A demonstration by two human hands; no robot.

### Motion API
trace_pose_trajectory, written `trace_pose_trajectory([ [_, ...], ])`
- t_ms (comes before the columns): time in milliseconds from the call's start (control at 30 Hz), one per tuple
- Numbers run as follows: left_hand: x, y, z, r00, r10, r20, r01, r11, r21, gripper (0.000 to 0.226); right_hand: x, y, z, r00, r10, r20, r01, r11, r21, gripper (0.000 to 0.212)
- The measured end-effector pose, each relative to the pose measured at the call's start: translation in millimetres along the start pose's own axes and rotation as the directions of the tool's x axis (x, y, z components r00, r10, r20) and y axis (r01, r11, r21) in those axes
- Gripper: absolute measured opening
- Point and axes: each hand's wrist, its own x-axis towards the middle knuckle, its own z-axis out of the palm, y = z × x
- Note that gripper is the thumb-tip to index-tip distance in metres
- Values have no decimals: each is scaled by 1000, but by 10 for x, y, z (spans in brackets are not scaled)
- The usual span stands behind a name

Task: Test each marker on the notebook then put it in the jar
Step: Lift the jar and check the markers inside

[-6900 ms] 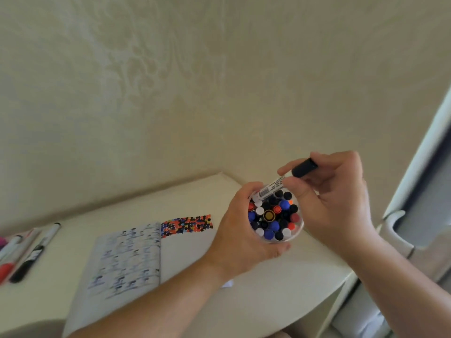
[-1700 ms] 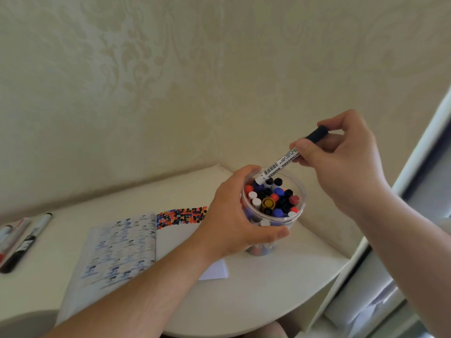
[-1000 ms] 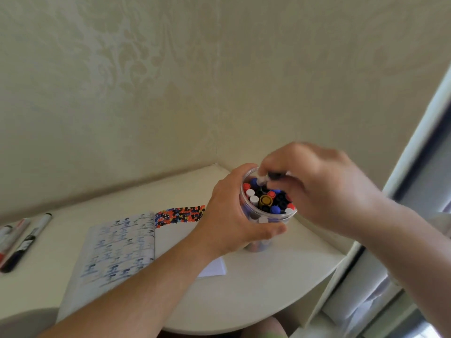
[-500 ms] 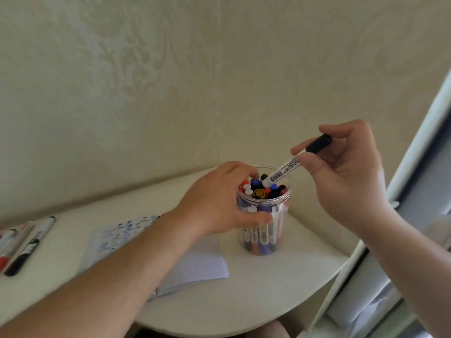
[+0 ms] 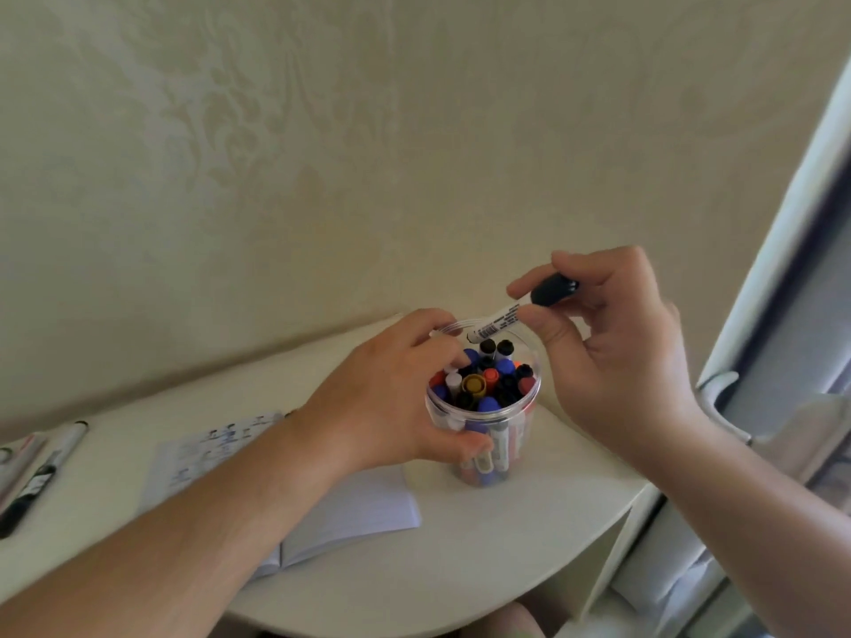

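A clear plastic jar (image 5: 515,442) packed with several capped markers stands on the white table (image 5: 483,559). My left hand (image 5: 391,398) grips the jar from its left side, fingers over the rim and thumb low on the wall. My right hand (image 5: 612,352) pinches a white marker with a black cap (image 5: 511,315) near the cap. The marker slants down to the left, its white end just above the jar's rim. The open notebook (image 5: 350,508) with ink marks lies left of the jar, partly hidden under my left forearm.
Several loose markers (image 5: 41,467) lie at the table's far left edge. A patterned wall rises right behind the table. The table's rounded edge runs at the right and front, with a window frame and handle (image 5: 723,398) beyond it.
My right hand has lowered the marker slightly, bringing its white end closer to the jar's rim. My left hand keeps its grip on the jar. The view has tilted down a little.
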Motion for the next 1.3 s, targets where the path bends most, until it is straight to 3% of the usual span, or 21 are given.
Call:
trace_pose_trajectory([
  [67,-33,14,22,1000,3,-15,-3,1000,-8,68,15,-14,11,998,-35,50,39,996,-85,50],
  [167,-36,20,21,1000,-11,-11,11,1000,-17,66,102,-33,47,972,-203,123,227,945,-237,51],
  [267,-13,27,20,1000,-8,-3,8,1000,-16,66,198,-54,92,920,-317,231,373,888,-268,41],
  [433,-26,5,20,1000,14,-3,-14,1000,-9,74,238,-65,18,989,-91,115,108,982,-156,39],
  [500,-27,-22,17,1000,8,-6,-8,1000,-16,74,210,-61,5,992,-76,98,91,983,-158,43],
  [733,-55,-20,33,999,17,-40,-18,999,-28,72,136,-44,23,981,-144,128,166,970,-180,48],
  [900,-25,-17,9,1000,-24,5,24,1000,-13,72,215,-112,12,887,-324,329,413,876,-251,41],
  [967,-28,4,9,1000,-16,9,16,1000,-6,71,243,-144,20,923,-253,290,319,924,-211,41],
  [1033,-41,25,20,1000,-12,0,12,1000,-1,71,256,-157,-9,978,-56,203,85,986,-141,44],
  [1100,-58,20,25,1000,-27,4,27,1000,-2,71,244,-168,-34,987,74,144,-58,992,-109,47],
  [1200,-51,7,-2,999,-41,16,42,999,-32,65,236,-185,-45,990,126,55,-120,988,-98,53],
  [1300,-8,23,-60,996,-60,69,63,997,-38,64,240,-190,-63,982,180,51,-177,983,-49,50],
])
